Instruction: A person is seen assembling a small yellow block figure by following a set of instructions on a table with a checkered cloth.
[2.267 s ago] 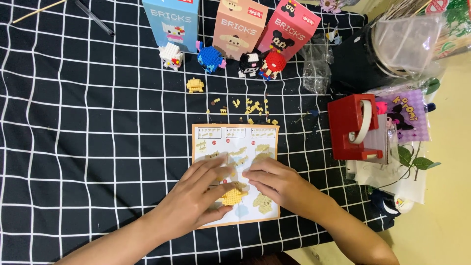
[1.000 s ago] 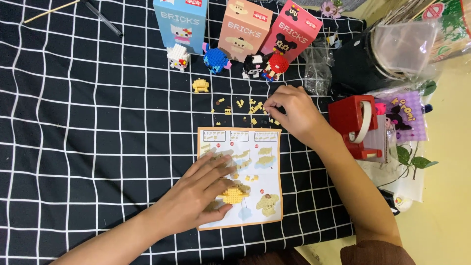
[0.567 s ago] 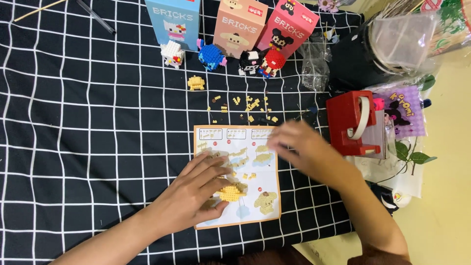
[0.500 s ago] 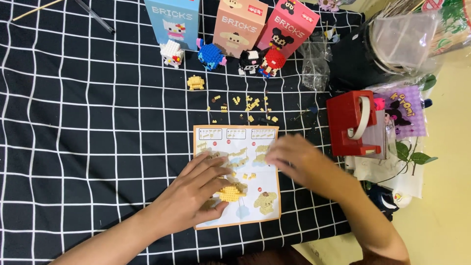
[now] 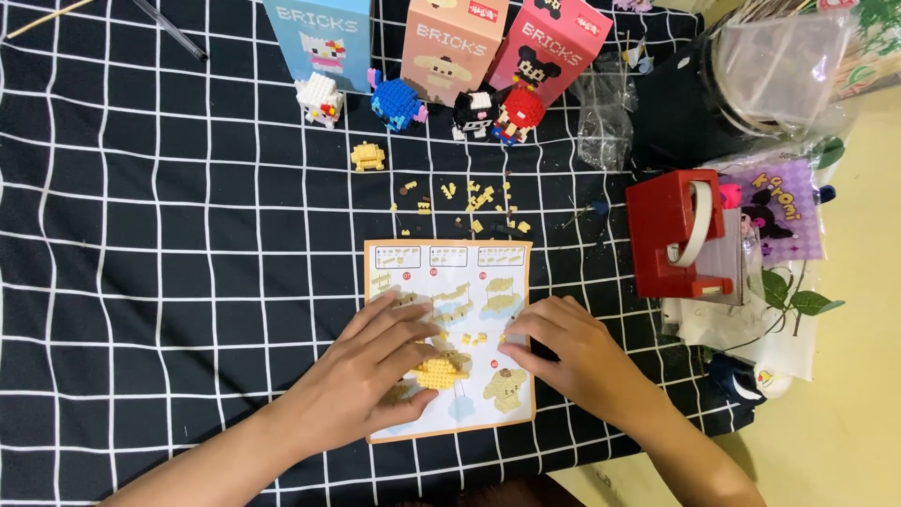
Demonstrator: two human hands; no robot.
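Observation:
My left hand (image 5: 371, 376) lies on a paper instruction sheet (image 5: 449, 272) and grips a small yellow brick build (image 5: 441, 369) between thumb and fingers. My right hand (image 5: 568, 355) rests on the sheet's right edge. Its fingertips are pinched together just right of the build, on what looks like a small yellow brick that barely shows. Loose yellow and brown bricks (image 5: 479, 199) are scattered on the cloth above the sheet. A little yellow sub-assembly (image 5: 367, 156) sits farther up to the left.
A black cloth with a white grid (image 5: 169, 244) covers the table. Three boxes, blue (image 5: 319, 33), peach (image 5: 450, 42) and pink (image 5: 554, 47), stand at the back behind several finished brick figures (image 5: 398, 101). A red tape dispenser (image 5: 680, 235), plastic bags (image 5: 605, 113) and a clear tub (image 5: 770, 56) crowd the right edge.
My right hand reached up to the loose bricks, then came back down to the sheet beside the build. My left hand stayed on the build throughout.

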